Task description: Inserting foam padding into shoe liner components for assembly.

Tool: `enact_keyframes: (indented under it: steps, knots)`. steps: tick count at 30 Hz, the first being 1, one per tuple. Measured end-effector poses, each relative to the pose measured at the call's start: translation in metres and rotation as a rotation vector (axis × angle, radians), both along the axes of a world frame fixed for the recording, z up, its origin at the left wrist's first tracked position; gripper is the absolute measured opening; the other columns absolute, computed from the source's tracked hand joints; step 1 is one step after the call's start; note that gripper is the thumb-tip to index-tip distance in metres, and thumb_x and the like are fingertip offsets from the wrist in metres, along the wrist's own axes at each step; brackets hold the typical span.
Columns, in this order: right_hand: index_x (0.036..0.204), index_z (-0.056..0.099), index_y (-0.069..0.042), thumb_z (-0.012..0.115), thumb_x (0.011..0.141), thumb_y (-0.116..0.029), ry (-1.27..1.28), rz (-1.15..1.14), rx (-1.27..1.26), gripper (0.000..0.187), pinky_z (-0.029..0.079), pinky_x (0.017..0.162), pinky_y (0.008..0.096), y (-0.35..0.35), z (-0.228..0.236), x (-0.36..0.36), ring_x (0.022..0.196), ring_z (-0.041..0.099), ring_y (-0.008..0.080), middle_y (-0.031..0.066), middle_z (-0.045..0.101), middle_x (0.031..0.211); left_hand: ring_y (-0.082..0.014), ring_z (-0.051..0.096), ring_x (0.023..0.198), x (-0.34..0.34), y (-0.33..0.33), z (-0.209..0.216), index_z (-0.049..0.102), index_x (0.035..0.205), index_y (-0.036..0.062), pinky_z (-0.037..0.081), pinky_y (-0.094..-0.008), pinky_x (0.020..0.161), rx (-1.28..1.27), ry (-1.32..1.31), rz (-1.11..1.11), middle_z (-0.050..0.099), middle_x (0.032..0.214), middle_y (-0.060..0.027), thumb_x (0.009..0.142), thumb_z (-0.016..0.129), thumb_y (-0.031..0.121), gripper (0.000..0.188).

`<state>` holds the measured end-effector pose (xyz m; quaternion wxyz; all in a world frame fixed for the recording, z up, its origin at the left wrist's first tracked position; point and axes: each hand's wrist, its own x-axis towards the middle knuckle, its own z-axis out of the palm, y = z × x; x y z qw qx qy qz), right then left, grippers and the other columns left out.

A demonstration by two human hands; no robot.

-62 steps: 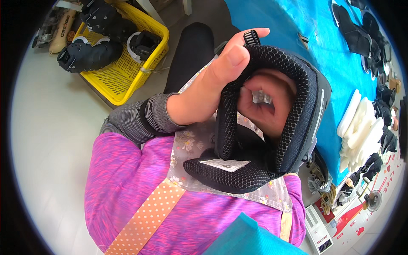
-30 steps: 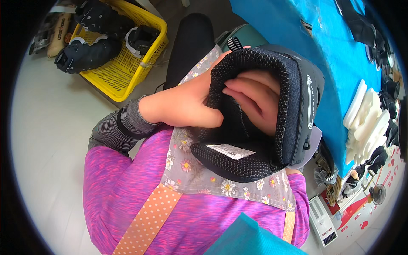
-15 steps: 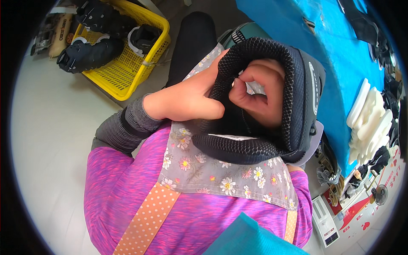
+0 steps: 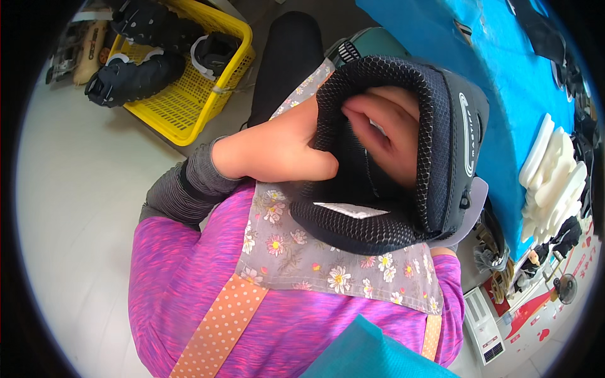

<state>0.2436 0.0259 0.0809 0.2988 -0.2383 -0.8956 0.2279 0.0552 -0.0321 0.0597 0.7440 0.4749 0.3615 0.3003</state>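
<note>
A black skate boot (image 4: 450,145) with a padded mesh collar rests over my lap, its wide opening facing up toward me. My left hand (image 4: 280,148) is closed on the collar's left side; the thumb shows, while the fingers are hidden by the boot. Inside the opening, toward the right wall, is my right hand (image 4: 394,129). Its thumb and fingers press together near the far left of the lining, and whatever they pinch cannot be made out. A thin cord or seam (image 4: 370,173) runs down the dark interior, and a white label (image 4: 353,210) shows by the near padding.
On the left, a yellow basket (image 4: 179,135) holds several black skate boots (image 4: 135,79). A table with a blue cover (image 4: 498,145) stands to my right, bearing a pile of white moulded pieces (image 4: 554,179). Beneath the boot lies my flowered apron (image 4: 340,277).
My right thumb and fingers have gone from a rounded ring to a flatter pinch farther up inside the boot. The boot has shifted slightly right and down; my left hand keeps its hold.
</note>
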Motion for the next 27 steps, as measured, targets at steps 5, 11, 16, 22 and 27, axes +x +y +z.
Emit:
enact_keyframes:
  steps: [5, 11, 16, 22, 27]
  knots:
    - [0.091, 0.067, -0.005, 0.077, 0.072, 0.000, -0.171, -0.013, -0.008, 0.022, 0.052, 0.075, 0.0332, 0.001, 0.022, -0.002, 0.082, 0.066, 0.0270, 0.0086, 0.067, 0.089, -0.0235, 0.038, 0.131, 0.000, 0.004, -0.009, 0.021, 0.150, -0.0016, 0.029, -0.0335, 0.111, 0.174, -0.029, -0.035, 0.043, 0.138, -0.0161, 0.068, 0.058, 0.009, 0.090]
    - [0.095, 0.067, -0.005, 0.078, 0.073, 0.002, 0.046, 0.002, -0.046, 0.026, 0.052, 0.076, 0.0331, 0.001, 0.008, 0.002, 0.083, 0.066, 0.0267, 0.0087, 0.068, 0.091, -0.0276, 0.030, 0.140, 0.003, 0.007, -0.009, 0.020, 0.150, -0.0028, 0.022, -0.0348, 0.116, 0.206, -0.017, 0.020, 0.036, 0.145, -0.0186, 0.066, 0.058, 0.010, 0.093]
    - [0.100, 0.068, -0.005, 0.078, 0.074, 0.001, -0.064, 0.034, 0.155, 0.028, 0.052, 0.077, 0.0340, 0.013, -0.028, 0.031, 0.084, 0.066, 0.0261, 0.0094, 0.068, 0.094, -0.0282, 0.029, 0.141, -0.001, 0.007, -0.010, 0.022, 0.150, -0.0028, 0.021, -0.0351, 0.116, 0.199, 0.010, 0.015, 0.036, 0.146, -0.0186, 0.066, 0.058, 0.010, 0.092]
    - [0.098, 0.069, -0.006, 0.077, 0.074, 0.001, 0.013, 0.019, 0.057, 0.027, 0.052, 0.075, 0.0340, 0.005, -0.007, 0.014, 0.084, 0.067, 0.0269, 0.0099, 0.068, 0.093, -0.0268, 0.033, 0.137, 0.005, 0.005, -0.001, 0.024, 0.148, -0.0027, 0.023, -0.0346, 0.115, 0.126, -0.028, 0.025, 0.040, 0.143, -0.0171, 0.067, 0.058, 0.010, 0.089]
    - [0.092, 0.066, -0.005, 0.076, 0.070, 0.004, 0.005, -0.072, -0.041, 0.026, 0.052, 0.072, 0.0335, 0.002, 0.003, 0.006, 0.077, 0.067, 0.0266, 0.0094, 0.067, 0.085, -0.0283, 0.029, 0.140, 0.007, 0.009, -0.001, 0.023, 0.149, -0.0023, 0.021, -0.0347, 0.116, 0.150, -0.015, 0.014, 0.038, 0.145, -0.0182, 0.067, 0.059, 0.010, 0.091]
